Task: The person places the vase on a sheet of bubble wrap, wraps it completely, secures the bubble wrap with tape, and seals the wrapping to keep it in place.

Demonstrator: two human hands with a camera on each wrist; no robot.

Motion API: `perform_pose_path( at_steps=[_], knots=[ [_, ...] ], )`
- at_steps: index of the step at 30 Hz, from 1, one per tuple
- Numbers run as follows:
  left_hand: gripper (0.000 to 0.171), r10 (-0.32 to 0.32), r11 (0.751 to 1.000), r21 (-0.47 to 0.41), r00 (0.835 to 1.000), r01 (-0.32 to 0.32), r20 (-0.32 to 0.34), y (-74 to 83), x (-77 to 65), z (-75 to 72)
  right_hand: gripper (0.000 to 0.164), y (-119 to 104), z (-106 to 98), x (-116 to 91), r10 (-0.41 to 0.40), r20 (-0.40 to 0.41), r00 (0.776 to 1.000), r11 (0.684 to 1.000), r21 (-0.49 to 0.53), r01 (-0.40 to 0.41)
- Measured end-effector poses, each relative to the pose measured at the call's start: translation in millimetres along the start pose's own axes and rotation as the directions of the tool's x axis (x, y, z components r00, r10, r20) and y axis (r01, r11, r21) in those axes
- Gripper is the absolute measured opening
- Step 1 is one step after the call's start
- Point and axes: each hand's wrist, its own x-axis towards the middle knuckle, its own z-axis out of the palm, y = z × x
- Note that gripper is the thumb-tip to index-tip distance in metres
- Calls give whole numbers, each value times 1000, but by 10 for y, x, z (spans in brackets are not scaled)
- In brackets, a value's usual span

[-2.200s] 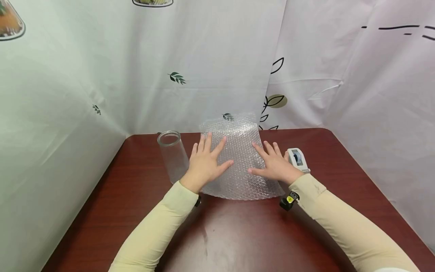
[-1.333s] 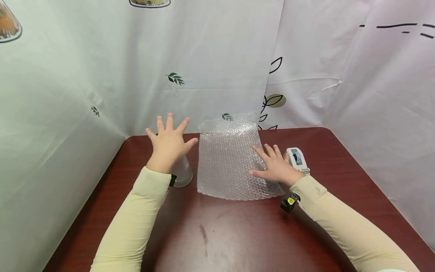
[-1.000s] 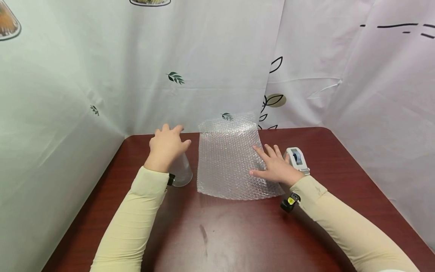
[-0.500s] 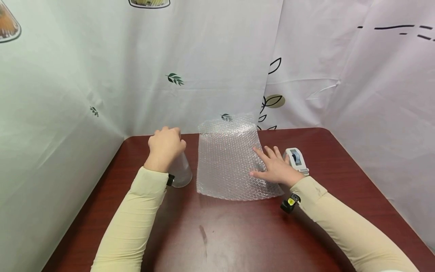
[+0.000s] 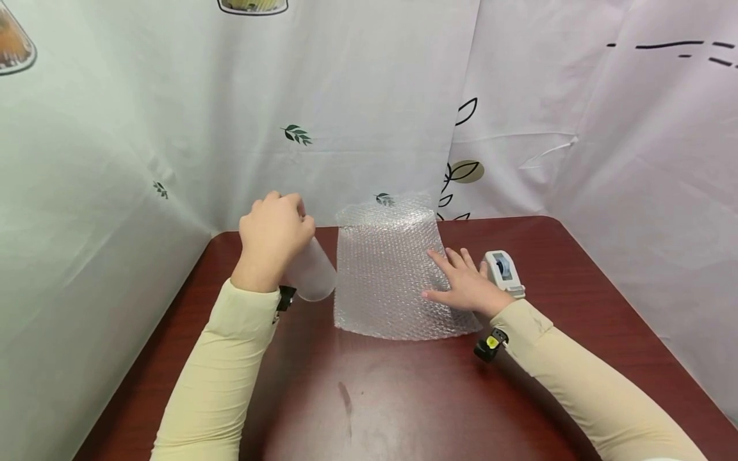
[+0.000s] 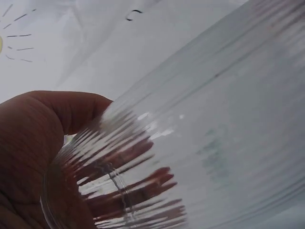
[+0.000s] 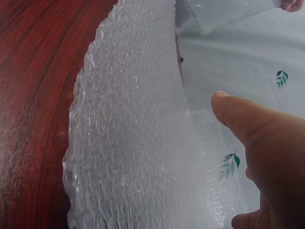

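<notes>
**Clear jar (image 5: 311,272) tilted in the left hand (image 5: 271,234), bubble wrap (image 5: 386,269) under the right hand (image 5: 469,288)**

The step in hand looks to be handling the jar: it is gripped near its rim end and leans, top toward the person's left, base toward the bubble wrap. In the head view that base sits just beside the sheet's left edge. It appears to be clear of the worktop (image 5: 357,390), though the pictures do not settle this fully.

As a judgement, any further move of the jar calls for a firm hold on smooth glass, control of the tilt, and enough height for the base not to catch the sheet's edge.

The left hand comes over the jar from above, wrist bent, fingers curled round the glass. The left wrist view shows the thumb along one side and the other fingers through the clear wall.

The right hand lies palm down over the right part of the bubble wrap, fingers spread, thumb pointing toward the middle of the sheet. Whether it presses on the plastic cannot be told. A steady sheet would want light pressure there.

The white tape dispenser (image 5: 504,274) stands just beside the right hand, on its outer side. The sheet's far end rises against the curtain (image 5: 369,96).
</notes>
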Motion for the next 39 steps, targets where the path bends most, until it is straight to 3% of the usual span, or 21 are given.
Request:
perform_pose_path(
  at_steps=[12,32,39],
  knots=[
    [18,20,998,-54,1000,-20,-7,280,-116,-155,96,-79,10,4,-23,-34,999,998,61,25],
    [10,65,985,-160,997,-69,-28,718,-235,59,98,-374,69,16,-203,-95,975,953,211,219],
    [9,85,983,-162,995,-92,-50,763,-267,118,104,-486,102,33,-204,-85,975,933,285,220]
  ],
)
